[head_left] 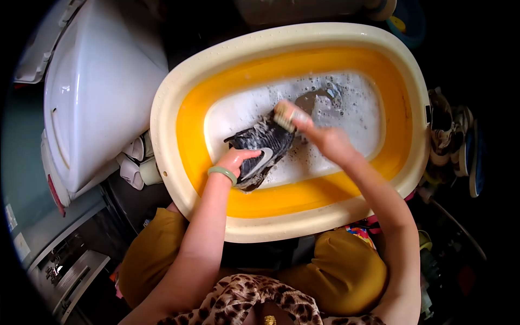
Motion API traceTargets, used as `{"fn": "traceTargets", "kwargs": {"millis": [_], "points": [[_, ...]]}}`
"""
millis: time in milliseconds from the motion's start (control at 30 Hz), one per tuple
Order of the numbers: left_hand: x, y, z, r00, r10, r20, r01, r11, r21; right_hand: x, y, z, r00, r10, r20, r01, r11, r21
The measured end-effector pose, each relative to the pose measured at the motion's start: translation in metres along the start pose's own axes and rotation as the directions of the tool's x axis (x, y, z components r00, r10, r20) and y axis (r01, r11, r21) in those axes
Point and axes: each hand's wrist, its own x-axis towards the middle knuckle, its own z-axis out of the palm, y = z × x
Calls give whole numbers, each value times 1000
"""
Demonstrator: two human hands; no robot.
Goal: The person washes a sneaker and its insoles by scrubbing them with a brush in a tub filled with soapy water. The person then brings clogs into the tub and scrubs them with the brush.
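- Sneaker (270, 137), black, ribbed, foam-streaked, between my hands
- My left hand (233, 161) grips its side
- My right hand (330, 143) clasps a bristled scrub brush (286, 116)

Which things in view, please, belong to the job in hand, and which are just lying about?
Part of the job:
- dark shoe, held by the left hand
- brush, held in the right hand
- yellow-and-cream tub
- soapy water in the tub

Apparently just lying about:
- shoes to the right of the tub
- pale footwear to its left
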Motion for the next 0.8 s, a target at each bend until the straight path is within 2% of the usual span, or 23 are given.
{"fn": "traceTargets", "kwargs": {"millis": [33,133,200,233,267,300,400,433,500,567,600,633,667,700,767,800], "points": [[-2,-2,4,1000,8,-26,-7,999,36,19,6,-9,996,81,-32,-82,996,-20],[-5,0,7,999,41,-12,-40,998,53,29,47,-3,987,152,-60,-155,986,-63],[-5,-1,8,997,75,-4,-74,997,35,13,86,28,928,252,-274,-230,967,110],[-1,-5,4,998,68,-9,-68,997,26,6,85,30,932,249,-263,-228,968,110],[3,-8,0,998,57,11,-57,998,9,-7,82,34,869,460,-183,-440,887,137],[7,-9,-2,998,49,36,-49,999,-3,-20,77,37,754,648,-104,-633,760,144],[6,-10,2,997,72,28,-72,997,2,-45,41,42,909,403,108,-417,877,237],[6,-10,1,995,93,26,-94,996,13,-45,25,34,932,358,52,-353,871,342],[7,-10,-2,998,63,17,-63,998,2,-36,4,23,870,493,-2,-393,697,600],[7,-8,0,999,33,21,-33,999,-2,-38,-12,14,948,311,-68,-245,849,469],[3,-5,3,999,42,1,-42,999,23,-37,-31,0,977,207,42,-209,919,336],[0,-4,5,999,51,-19,-50,998,47,-37,-47,-5,998,42,50,-57,937,345],[1,-4,6,999,49,-17,-48,997,52,-29,-54,-7,988,4,153,-28,988,153],[3,-5,6,998,58,15,-58,998,33,-20,-53,-9,965,-13,261,25,999,-41],[6,-11,6,997,63,45,-64,998,13,6,-14,12,991,104,89,-112,990,84],[10,-16,10,997,76,21,-77,994,74,20,-11,-3,984,170,51,-173,984,52]]}}
